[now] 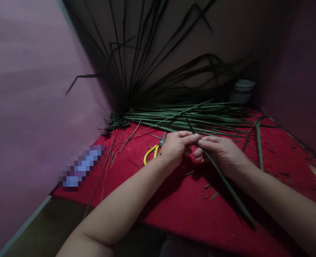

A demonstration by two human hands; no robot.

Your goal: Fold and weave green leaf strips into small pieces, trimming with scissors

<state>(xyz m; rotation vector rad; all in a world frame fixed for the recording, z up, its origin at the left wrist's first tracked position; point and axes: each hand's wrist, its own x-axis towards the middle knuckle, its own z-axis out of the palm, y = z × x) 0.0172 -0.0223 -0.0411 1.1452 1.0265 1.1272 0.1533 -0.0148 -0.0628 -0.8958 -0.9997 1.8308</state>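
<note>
Both my hands meet over a red cloth [190,207] and pinch one long green leaf strip [225,184]. My left hand [177,147] is closed, thumb and fingers pressed on the strip's upper part. My right hand [219,152] is closed too, gripping the same strip just to the right; the strip runs down under my right forearm toward me. Its thin upper end [188,123] rises toward a pile of leaves behind the hands.
Yellow-handled scissors [153,150] lie on the cloth just left of my left hand. A pile of long green leaves [190,117] lies across the back, with dark fronds [147,64] fanning upward. A pale container [242,91] stands at the back right. A pink wall [26,107] is on the left.
</note>
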